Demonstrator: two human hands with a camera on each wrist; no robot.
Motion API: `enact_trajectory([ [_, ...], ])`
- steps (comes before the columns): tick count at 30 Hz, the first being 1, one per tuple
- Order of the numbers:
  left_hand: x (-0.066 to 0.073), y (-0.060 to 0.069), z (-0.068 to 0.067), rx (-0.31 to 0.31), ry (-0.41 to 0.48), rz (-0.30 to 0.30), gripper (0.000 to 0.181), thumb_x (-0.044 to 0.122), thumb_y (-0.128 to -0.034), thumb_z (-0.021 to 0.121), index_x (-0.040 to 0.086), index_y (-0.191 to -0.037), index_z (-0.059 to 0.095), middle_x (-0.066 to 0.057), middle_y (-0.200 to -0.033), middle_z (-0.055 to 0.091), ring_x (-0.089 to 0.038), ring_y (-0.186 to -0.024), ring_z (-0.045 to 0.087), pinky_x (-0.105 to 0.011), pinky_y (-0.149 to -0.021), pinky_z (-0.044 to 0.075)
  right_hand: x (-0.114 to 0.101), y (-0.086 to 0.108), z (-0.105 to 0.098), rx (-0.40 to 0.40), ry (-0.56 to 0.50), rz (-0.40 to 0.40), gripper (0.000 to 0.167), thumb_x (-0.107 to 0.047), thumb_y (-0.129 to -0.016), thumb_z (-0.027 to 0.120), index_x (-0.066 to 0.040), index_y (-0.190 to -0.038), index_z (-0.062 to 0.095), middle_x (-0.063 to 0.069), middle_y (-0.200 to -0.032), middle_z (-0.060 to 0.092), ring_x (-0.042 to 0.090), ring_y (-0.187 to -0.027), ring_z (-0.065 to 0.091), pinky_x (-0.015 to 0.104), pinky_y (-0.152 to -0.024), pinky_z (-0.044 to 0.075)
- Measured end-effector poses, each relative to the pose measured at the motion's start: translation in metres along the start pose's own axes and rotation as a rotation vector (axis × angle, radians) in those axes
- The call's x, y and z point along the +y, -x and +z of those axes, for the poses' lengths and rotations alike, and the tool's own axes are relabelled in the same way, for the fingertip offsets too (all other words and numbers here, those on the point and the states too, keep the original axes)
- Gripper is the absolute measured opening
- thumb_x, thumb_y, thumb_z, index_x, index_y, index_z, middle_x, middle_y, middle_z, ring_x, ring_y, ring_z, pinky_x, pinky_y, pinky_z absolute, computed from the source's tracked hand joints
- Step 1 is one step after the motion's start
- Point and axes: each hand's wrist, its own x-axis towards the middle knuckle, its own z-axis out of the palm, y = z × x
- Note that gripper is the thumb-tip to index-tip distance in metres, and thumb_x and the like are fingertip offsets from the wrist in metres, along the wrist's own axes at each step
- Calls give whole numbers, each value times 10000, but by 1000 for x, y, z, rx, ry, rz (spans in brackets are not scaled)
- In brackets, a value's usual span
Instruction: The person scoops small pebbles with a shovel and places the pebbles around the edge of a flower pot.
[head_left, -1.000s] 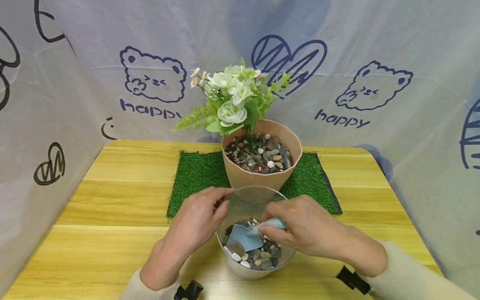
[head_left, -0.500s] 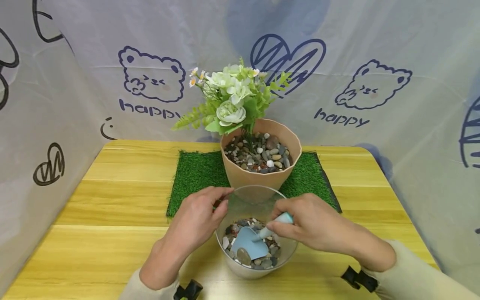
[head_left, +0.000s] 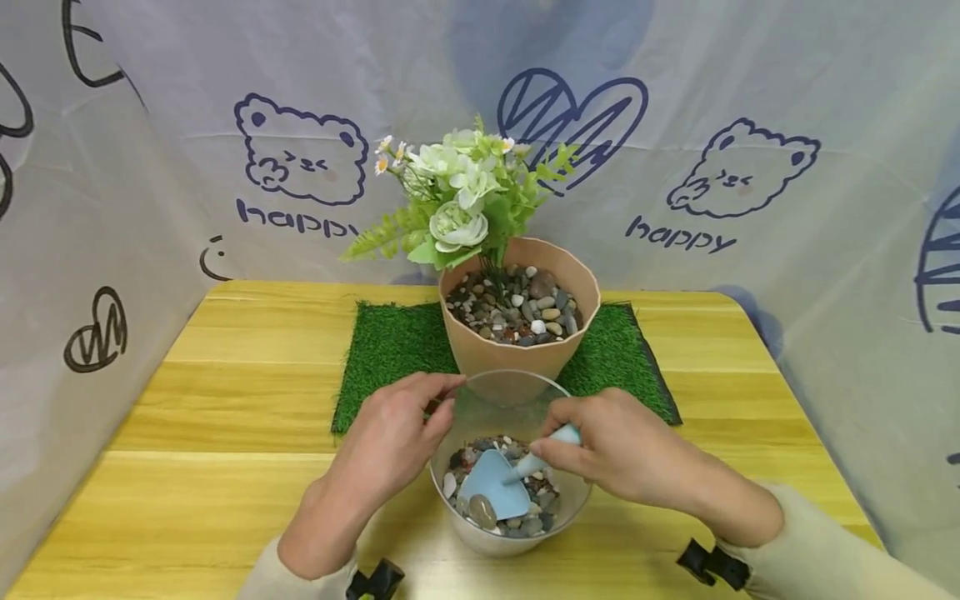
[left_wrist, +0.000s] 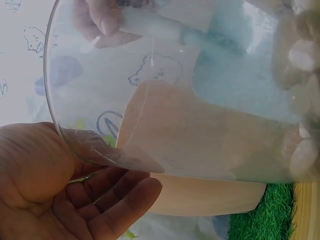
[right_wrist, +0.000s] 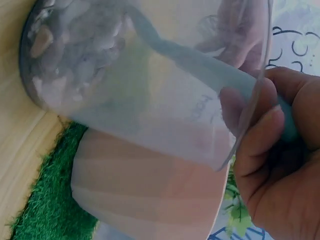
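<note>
A clear plastic container (head_left: pixel 510 546) stands on the table, its bottom covered with mixed pebbles (head_left: pixel 531 527). My left hand (head_left: pixel 397 437) holds the container's left rim; in the left wrist view its thumb (left_wrist: pixel 95 148) shows through the clear wall, with the fingers (left_wrist: pixel 125 205) outside. My right hand (head_left: pixel 615 450) grips the handle of a light blue toy shovel (head_left: pixel 495 487), fingers curled round it. The shovel's blade is down among the pebbles, beside a large brownish stone (head_left: pixel 482 511). In the right wrist view the curled fingers (right_wrist: pixel 260 130) are close to the rim.
Behind the container, a peach flowerpot (head_left: pixel 517 358) full of pebbles holds white artificial flowers (head_left: pixel 457 225). The pot stands on a green turf mat (head_left: pixel 397 342) on the wooden table (head_left: pixel 225 467). A printed cloth (head_left: pixel 420 75) hangs behind and at both sides.
The shovel blade has shifted toward the near side of the container, and the large stone now lies by its edge. My right hand moved slightly right with the handle. My left hand stayed put.
</note>
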Motion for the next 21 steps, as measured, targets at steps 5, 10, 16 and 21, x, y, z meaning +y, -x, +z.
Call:
enact_trajectory([
  [5, 0, 0, 0, -1, -2, -13, 302, 154, -1027, 645, 185, -1312, 739, -6, -1242, 756, -74, -778, 594, -304, -723, 547, 0, -1, -3, -15, -51, 54, 193, -385, -1021, 692, -236, -918, 760, -153, -509, 520, 45, -440, 490, 236, -426, 359],
  [10, 1, -1, 1, 2, 1, -17, 303, 156, -1023, 646, 182, -1310, 741, -6, -1228, 758, -59, -703, 546, -261, -657, 509, 3, 1, -3, -29, -88, 92, 193, -381, -1018, 694, -240, -900, 750, -143, -461, 470, 82, -457, 582, 249, -427, 409],
  [16, 2, -1, 1, 2, 4, -24, 302, 158, -1023, 648, 175, -1310, 741, -4, -1209, 760, -51, -640, 504, -238, -595, 473, 6, 2, -13, -62, -204, 128, 201, -356, -1011, 708, -199, -891, 748, -53, -621, 633, 145, -514, 613, 281, -456, 465],
  [21, 2, -1, 1, 4, 14, -26, 300, 147, -1018, 650, 167, -1302, 744, -8, -1207, 760, -48, -613, 485, -229, -560, 455, 14, 1, -12, -38, -272, 193, 193, -310, -989, 729, -160, -870, 757, -17, -687, 683, 155, -522, 603, 253, -441, 441],
])
